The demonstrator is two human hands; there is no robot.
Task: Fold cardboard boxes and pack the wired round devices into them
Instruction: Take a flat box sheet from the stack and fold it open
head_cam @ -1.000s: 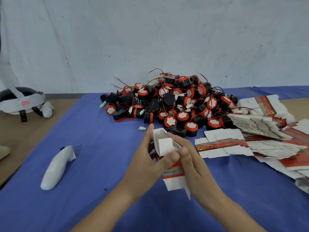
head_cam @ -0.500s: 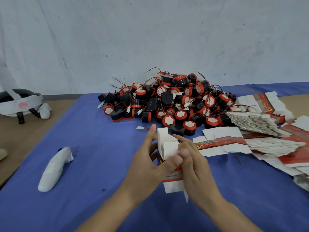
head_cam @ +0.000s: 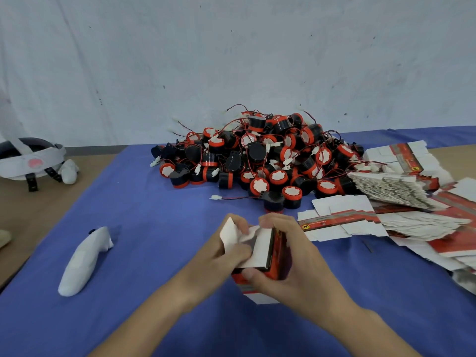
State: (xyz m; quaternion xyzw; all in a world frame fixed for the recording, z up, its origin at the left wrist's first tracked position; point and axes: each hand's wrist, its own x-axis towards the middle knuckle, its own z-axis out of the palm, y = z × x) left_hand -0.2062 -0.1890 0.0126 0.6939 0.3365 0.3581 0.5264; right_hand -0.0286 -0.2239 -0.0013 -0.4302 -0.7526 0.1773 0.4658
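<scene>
Between the fingers (head_cam: pixel 273 222), the box (head_cam: pixel 260 249) had tilted sideways from upright; left hand (head_cam: pixel 219 258) pinched an end flap (head_cam: pixel 228 234), right hand (head_cam: pixel 296 266) gripped the body: end closure was likely underway.

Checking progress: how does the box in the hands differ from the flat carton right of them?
The held box is opened into shape; the flat carton lies unfolded. Left hand and right hand grip the held box; the flat carton rests untouched on the blue cloth. Both are white with red print.
</scene>
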